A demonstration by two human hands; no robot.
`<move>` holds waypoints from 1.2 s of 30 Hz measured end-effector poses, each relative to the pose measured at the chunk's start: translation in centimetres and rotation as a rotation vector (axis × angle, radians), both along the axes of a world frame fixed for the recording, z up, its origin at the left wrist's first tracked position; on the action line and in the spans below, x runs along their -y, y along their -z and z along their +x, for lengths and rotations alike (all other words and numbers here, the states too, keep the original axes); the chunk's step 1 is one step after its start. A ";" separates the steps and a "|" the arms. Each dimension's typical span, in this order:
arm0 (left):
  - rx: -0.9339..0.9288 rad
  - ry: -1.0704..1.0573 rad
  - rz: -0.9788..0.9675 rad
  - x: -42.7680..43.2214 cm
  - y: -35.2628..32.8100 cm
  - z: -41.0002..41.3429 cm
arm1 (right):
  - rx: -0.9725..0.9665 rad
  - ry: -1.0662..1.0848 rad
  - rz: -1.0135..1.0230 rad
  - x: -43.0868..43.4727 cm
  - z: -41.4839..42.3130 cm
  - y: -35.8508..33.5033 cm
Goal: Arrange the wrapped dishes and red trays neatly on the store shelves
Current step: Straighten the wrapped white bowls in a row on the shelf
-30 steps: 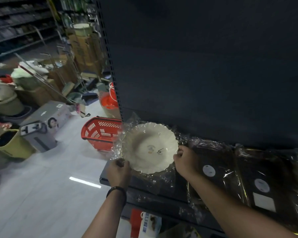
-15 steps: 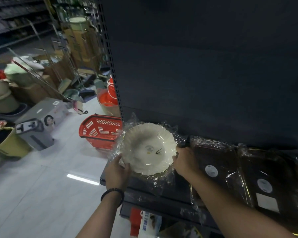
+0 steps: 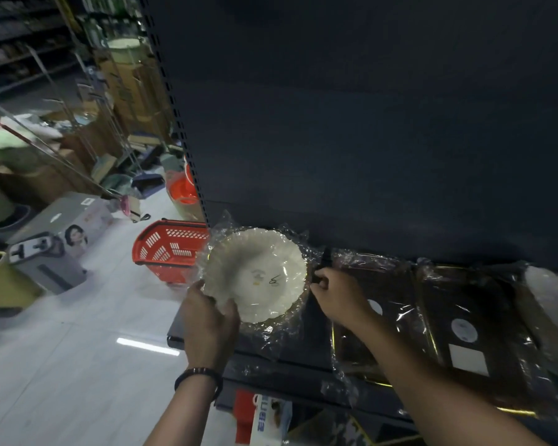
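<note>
One handwritten numeral (image 3: 274, 280) on wrapped dish (image 3: 248, 255)

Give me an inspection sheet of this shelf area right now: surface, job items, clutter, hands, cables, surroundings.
Surface: dark shelf, mostly covered by wrapped goods.
Job's things: wrapped white plate held at the shelf's left end; dark wrapped trays lying to its right.
Clutter: red basket and boxes on the floor.
Hands: left hand grips the plate's rim; right hand pinches a small dark object, unclear what.
Cables: nothing seen.
Surroundings: dark back panel above; store shelving far left.
</note>
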State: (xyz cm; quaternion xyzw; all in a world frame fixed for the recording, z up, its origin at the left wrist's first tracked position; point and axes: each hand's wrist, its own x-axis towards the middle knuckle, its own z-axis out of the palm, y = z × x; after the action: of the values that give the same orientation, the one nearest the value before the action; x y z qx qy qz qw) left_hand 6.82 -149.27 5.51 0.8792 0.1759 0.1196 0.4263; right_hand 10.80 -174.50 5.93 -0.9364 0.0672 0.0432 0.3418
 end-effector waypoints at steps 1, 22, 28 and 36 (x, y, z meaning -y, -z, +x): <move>0.032 0.105 0.013 1.3 -0.4 -0.8 | 0.051 0.029 0.042 0.7 -1.3 -0.4; -0.234 0.823 -0.236 40.1 -4.0 -5.5 | 0.450 0.773 0.264 34.1 -22.9 -5.3; -0.307 0.739 -0.277 48.5 -2.8 -6.1 | 0.186 1.000 0.439 42.9 -26.5 -0.5; -0.379 0.692 -0.160 54.0 -1.6 -5.8 | 0.063 1.086 0.849 46.9 -26.1 3.5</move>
State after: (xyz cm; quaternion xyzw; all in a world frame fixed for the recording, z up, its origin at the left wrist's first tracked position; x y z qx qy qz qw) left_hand 1.02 -203.25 7.14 0.8569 -0.0465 -0.2093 0.4688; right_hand -15.27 -221.38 2.40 -0.5559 0.4940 -0.1389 0.6539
